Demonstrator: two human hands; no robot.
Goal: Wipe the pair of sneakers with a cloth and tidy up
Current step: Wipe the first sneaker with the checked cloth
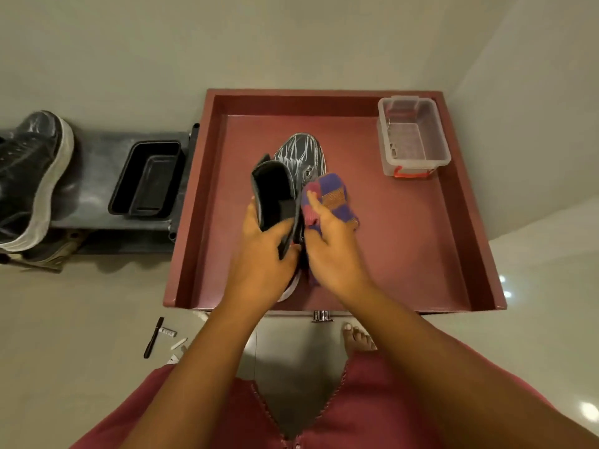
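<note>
Your left hand [259,251] grips the sneaker [291,176], toe pointing away; your right hand [330,251], alongside it, holds the cloth [334,199] against its right flank.

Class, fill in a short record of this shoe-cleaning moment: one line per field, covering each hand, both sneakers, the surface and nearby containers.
left hand: grips the heel end of the black sneaker
right hand: presses the checked cloth against that sneaker's side
surface: red tray, sneaker held over it
second sneaker: on the grey shelf, far left
clear plastic box: far right corner of tray, lid off
black tub: on the shelf beside the tray
floor: black pen
</note>
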